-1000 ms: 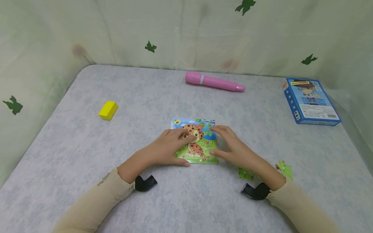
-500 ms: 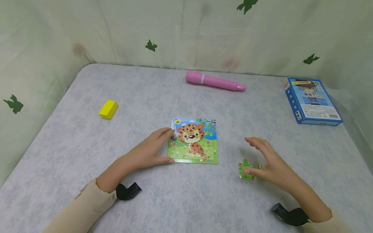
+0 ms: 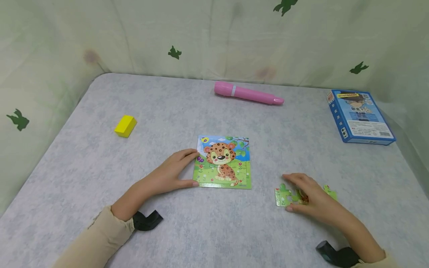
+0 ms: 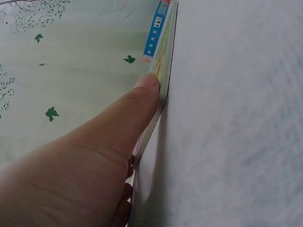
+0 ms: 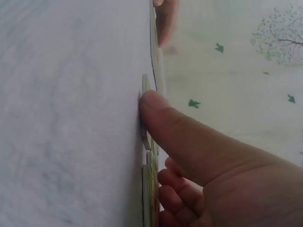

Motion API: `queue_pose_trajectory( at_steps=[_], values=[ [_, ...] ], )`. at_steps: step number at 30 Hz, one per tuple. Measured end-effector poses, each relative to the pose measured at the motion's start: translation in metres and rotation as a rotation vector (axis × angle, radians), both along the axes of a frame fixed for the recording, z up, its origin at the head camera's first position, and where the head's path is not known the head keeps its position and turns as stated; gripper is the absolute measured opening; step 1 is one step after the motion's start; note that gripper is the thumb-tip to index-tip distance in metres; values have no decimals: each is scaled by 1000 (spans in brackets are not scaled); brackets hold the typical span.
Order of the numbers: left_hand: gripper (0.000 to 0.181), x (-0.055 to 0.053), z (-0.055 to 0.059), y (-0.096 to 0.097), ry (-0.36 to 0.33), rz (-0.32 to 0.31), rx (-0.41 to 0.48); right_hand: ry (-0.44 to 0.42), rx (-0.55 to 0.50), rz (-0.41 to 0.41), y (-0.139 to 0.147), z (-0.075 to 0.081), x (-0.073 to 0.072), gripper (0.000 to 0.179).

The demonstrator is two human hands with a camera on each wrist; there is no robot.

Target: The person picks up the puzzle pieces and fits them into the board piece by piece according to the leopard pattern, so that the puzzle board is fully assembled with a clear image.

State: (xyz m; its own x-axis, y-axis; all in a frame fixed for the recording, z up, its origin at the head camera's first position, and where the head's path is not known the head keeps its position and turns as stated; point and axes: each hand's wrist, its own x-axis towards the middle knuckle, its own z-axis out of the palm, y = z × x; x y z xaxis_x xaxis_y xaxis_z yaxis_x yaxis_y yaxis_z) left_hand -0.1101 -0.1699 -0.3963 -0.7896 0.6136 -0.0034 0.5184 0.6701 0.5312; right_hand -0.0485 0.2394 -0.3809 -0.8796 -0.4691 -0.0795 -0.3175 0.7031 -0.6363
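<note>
A square jigsaw board (image 3: 222,163) with a cartoon leopard lies flat on the table. My left hand (image 3: 164,171) rests at its left side, thumb at the lower left corner and fingertips by the left edge. In the left wrist view, the thumb (image 4: 149,82) touches the board's edge (image 4: 165,85). To the right, my right hand (image 3: 315,199) hovers low over loose puzzle pieces, thumb and forefinger spread either side of a green piece (image 3: 282,197). In the right wrist view, the thumb (image 5: 156,101) appears to touch a piece (image 5: 145,135). The hand partly covers the other pieces.
A yellow block (image 3: 125,126) sits at the left. Toward the back lies a pink pen-shaped stick (image 3: 249,93), and a blue box (image 3: 360,117) is at the far right. Another green piece (image 3: 330,191) shows behind the right hand. A curtain hangs behind the table.
Both hands have drawn away from the board's picture. The left went to its left edge. The right moved rightward, then lowered over the loose pieces.
</note>
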Motion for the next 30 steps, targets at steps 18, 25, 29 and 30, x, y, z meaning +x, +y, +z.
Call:
queue_pose_trajectory(
  at_steps=[18, 25, 29, 30],
  values=[
    [85, 2, 1, 0, -8, -1, -1, 186, 52, 4, -7, 1, 1, 57],
    [85, 2, 2, -1, -18, -10, 2, 287, -33, 9, -32, 22, -5, 62],
    [84, 1, 3, -2, -29, -13, 5, 361, -143, 67, -57, 32, -14, 66],
    [84, 1, 3, -2, -30, -12, 8, 372, -170, 87, -64, 34, -16, 66]
  ],
)
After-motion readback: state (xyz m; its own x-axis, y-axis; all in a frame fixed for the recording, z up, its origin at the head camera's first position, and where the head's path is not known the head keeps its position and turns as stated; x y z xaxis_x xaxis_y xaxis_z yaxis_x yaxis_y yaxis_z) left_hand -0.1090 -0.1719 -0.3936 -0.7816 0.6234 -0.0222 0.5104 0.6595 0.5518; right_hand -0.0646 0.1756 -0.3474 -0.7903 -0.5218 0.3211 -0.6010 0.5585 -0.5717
